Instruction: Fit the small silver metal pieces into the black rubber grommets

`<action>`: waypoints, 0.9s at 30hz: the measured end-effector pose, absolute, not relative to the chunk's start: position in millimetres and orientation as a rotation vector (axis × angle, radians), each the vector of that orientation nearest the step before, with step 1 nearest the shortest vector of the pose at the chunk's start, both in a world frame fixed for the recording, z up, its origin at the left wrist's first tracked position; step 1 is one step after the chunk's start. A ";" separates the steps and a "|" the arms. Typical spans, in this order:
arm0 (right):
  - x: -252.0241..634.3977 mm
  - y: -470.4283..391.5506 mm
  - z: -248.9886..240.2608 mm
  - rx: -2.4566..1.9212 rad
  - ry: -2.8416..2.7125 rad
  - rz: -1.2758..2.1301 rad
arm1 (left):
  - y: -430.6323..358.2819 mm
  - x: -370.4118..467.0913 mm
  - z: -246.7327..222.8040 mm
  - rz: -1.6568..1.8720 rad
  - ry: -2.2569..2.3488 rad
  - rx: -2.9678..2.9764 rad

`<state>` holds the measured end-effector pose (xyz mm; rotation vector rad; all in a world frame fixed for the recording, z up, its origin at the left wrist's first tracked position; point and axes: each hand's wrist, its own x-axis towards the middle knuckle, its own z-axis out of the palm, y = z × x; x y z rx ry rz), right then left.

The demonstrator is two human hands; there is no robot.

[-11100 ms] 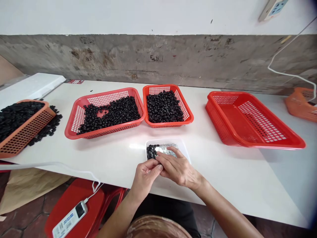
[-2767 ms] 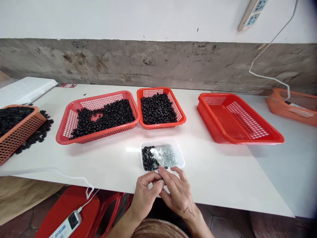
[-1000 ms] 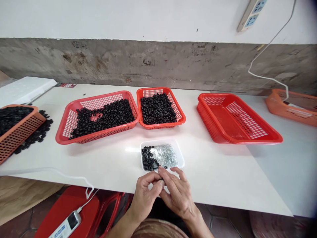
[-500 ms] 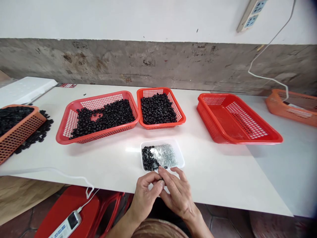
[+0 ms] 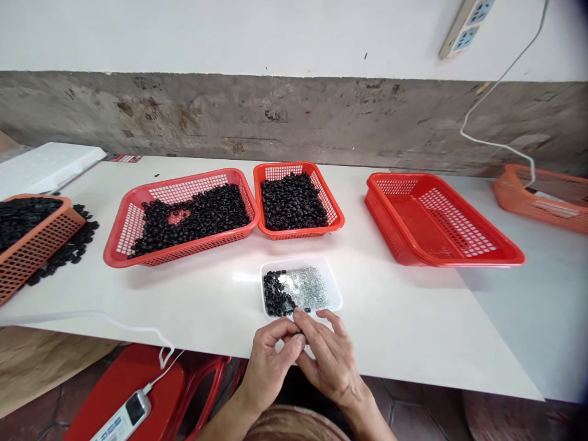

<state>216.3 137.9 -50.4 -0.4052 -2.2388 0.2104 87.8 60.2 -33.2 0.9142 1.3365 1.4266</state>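
My left hand (image 5: 274, 356) and my right hand (image 5: 328, 355) meet at the table's front edge. Between the left thumb and forefinger a small black piece (image 5: 299, 332) barely shows; it looks like the small black rings nearby. Fingers of my right hand press against the same piece, and its thumb is partly hidden. Just beyond the fingertips lies a clear plastic tray (image 5: 334, 275). Its left side holds small black rings (image 5: 275, 296), and its right side holds many tiny shiny metal parts (image 5: 310, 288).
Two red baskets, one wide (image 5: 120, 236) and one smaller (image 5: 337, 208), hold black rings behind the tray. Stacked red baskets (image 5: 390, 226) stand to the right. An orange basket (image 5: 41, 248) with black pieces is at far left. A white cable (image 5: 114, 320) crosses the front left, above a red stool (image 5: 151, 367).
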 end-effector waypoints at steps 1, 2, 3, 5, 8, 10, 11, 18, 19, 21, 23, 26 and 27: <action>216.2 138.0 -50.0 -0.403 -2.237 0.210 | 60.0 87.9 -33.1 1.425 1.335 0.915; 216.2 138.1 -49.6 -0.402 -2.234 0.208 | 59.9 88.0 -33.0 1.425 1.333 0.916; 216.1 138.2 -49.1 -0.400 -2.232 0.205 | 59.7 88.0 -32.9 1.425 1.331 0.917; 215.9 138.3 -48.3 -0.401 -2.230 0.200 | 59.5 88.1 -32.7 1.427 1.331 0.915; 215.5 138.3 -47.7 -0.402 -2.231 0.202 | 59.8 88.0 -32.8 1.428 1.339 0.912; 215.4 138.3 -47.6 -0.400 -2.231 0.205 | 60.2 88.0 -32.7 1.427 1.345 0.911; 215.5 138.4 -47.7 -0.397 -2.231 0.206 | 60.3 87.9 -32.6 1.426 1.346 0.912; 216.0 138.6 -48.7 -0.395 -2.235 0.206 | 59.8 87.7 -31.4 1.421 1.353 0.918; 216.0 138.6 -48.8 -0.398 -2.234 0.206 | 59.9 87.7 -31.4 1.422 1.351 0.919; 215.8 138.4 -49.1 -0.401 -2.233 0.205 | 60.1 87.7 -31.5 1.424 1.343 0.919; 215.8 138.2 -49.2 -0.398 -2.233 0.207 | 60.1 87.7 -31.3 1.428 1.338 0.919; 216.1 137.9 -49.2 -0.388 -2.234 0.214 | 59.8 87.8 -30.5 1.433 1.334 0.919; 216.2 137.9 -49.3 -0.387 -2.235 0.215 | 59.8 87.8 -30.2 1.434 1.332 0.920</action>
